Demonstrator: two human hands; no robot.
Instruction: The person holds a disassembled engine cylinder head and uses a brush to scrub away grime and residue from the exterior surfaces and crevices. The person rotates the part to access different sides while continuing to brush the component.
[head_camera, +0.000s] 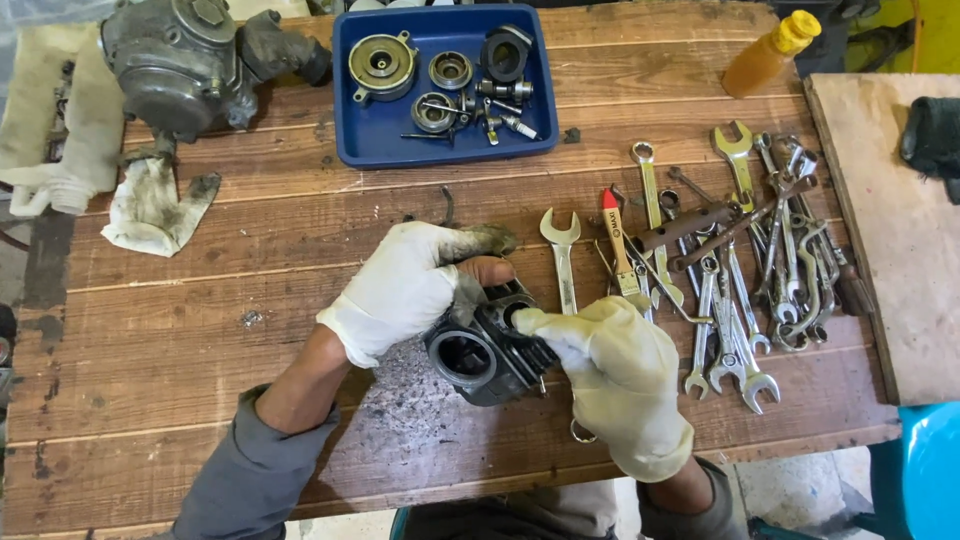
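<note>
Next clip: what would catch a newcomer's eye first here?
At centre, the gloved left hand and right hand grip a dark finned engine cylinder over the wooden workbench. To the right lies a heap of wrenches; at the back sits a blue tray of small engine parts.

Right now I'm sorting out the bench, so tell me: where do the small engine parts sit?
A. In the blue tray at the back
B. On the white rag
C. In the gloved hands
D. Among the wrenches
A: the small round metal parts lie inside the blue tray at the back of the wooden table.
</note>
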